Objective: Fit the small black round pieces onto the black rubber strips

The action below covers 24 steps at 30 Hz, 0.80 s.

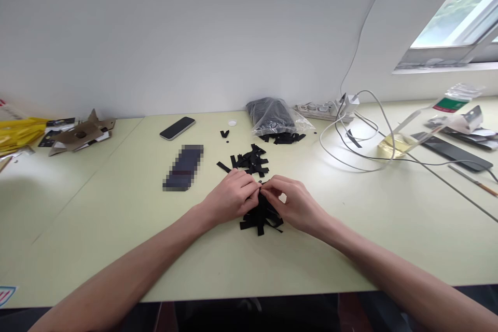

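My left hand (231, 197) and my right hand (290, 205) meet over the pale green table (116, 228), fingertips together at a small black piece. A bunch of black fabric strips (260, 220) fans out below both hands and seems to be held by them, though my fingers hide the grip. Further up lies a looser heap of black strips (249, 162), apart from my hands. A clear plastic bag of black material (270, 116) sits behind it, with more strips (282, 138) at its edge.
A smartphone (177, 128) and a pixelated dark object (183, 167) lie left of the strips. Flattened cardboard (81, 136) and yellow packaging (19, 134) lie far left. A power strip (315, 112), white cables (361, 153) and a dark ruler-like bar (447, 151) lie to the right.
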Tool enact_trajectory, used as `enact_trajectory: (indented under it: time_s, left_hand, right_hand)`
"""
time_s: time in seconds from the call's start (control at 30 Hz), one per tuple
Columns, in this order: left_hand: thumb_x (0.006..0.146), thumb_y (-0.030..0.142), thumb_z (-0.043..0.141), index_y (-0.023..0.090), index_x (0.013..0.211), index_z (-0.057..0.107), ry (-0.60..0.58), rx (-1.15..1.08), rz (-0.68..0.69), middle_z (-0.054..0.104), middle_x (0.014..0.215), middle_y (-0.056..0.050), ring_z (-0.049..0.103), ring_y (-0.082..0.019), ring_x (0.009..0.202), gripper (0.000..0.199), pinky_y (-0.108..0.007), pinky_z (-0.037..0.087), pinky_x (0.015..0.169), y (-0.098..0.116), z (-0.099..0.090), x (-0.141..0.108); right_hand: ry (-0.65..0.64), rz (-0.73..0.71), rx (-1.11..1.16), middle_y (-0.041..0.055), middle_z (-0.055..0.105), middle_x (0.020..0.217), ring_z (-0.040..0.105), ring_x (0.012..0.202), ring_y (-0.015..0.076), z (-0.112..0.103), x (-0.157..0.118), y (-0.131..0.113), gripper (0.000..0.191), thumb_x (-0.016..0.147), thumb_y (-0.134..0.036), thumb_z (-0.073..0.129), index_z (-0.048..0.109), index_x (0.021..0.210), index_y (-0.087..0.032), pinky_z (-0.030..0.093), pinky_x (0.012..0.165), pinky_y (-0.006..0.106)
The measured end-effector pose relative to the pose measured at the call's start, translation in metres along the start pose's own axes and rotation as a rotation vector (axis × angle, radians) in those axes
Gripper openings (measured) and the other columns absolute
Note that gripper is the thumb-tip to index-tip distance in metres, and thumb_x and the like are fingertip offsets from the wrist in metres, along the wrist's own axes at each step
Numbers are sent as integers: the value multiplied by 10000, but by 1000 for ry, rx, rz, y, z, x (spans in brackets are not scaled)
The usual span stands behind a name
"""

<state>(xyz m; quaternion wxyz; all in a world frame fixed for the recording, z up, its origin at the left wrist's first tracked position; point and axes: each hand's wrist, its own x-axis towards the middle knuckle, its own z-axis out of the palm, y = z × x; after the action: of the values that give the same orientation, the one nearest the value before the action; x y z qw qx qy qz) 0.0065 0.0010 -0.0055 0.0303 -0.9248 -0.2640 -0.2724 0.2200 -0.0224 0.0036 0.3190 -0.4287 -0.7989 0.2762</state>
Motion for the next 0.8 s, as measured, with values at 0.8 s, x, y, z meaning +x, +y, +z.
enact_trajectory:
  time_s: [0.8]
  left_hand:
    - [1000,282,545,196,960,632,49,-171,-201,647,800,-10,599,-163,751,129,-334,426,763,4,-5,0]
  right_hand:
    - [-91,-101,-48,63,632,857,566,683,155,-19,6,-2,192,991,-282,508,653,894,-201,468,582,281]
